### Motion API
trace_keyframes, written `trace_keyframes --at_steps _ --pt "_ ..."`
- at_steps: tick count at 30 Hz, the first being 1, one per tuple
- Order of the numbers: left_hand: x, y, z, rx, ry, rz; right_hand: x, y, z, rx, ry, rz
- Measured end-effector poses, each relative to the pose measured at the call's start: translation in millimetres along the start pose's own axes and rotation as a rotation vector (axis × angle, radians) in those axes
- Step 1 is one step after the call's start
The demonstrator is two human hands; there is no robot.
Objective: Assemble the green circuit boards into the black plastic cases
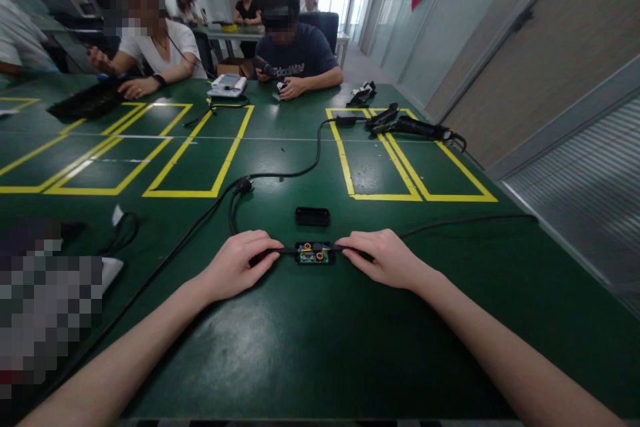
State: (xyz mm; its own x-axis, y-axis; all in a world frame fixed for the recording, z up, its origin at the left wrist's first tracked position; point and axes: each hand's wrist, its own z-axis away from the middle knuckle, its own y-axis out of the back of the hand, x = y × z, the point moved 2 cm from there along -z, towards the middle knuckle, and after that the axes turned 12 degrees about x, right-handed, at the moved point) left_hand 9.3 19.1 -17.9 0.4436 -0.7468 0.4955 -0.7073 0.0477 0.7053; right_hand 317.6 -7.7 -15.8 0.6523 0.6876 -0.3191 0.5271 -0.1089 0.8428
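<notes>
An uncovered black plastic case with a green circuit board point(314, 254) in it lies on the table between my hands. Copper-coloured coils and coloured wires show on the board. My left hand point(246, 261) pinches the black cable point(287, 251) that enters the case on its left. On the other side, my right hand point(377, 256) pinches the cable point(340, 247) close to where it meets the case. Just beyond the board sits a second black case half point(313, 216), its hollow side showing.
A long black cord point(300, 174) crosses the green table point(320, 360), with a plug point(244, 185) near my left hand. Black parts point(415, 127) lie at the far right. Two people point(295, 47) work across the table. At the left edge is a blurred-out area point(50, 320).
</notes>
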Motion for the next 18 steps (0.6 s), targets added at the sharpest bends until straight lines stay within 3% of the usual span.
trace_keyframes --at_steps 18 --pt "6.1 -8.6 -0.5 -0.007 -0.043 -0.036 -2.3 -5.3 -2.1 0.092 0.046 -0.101"
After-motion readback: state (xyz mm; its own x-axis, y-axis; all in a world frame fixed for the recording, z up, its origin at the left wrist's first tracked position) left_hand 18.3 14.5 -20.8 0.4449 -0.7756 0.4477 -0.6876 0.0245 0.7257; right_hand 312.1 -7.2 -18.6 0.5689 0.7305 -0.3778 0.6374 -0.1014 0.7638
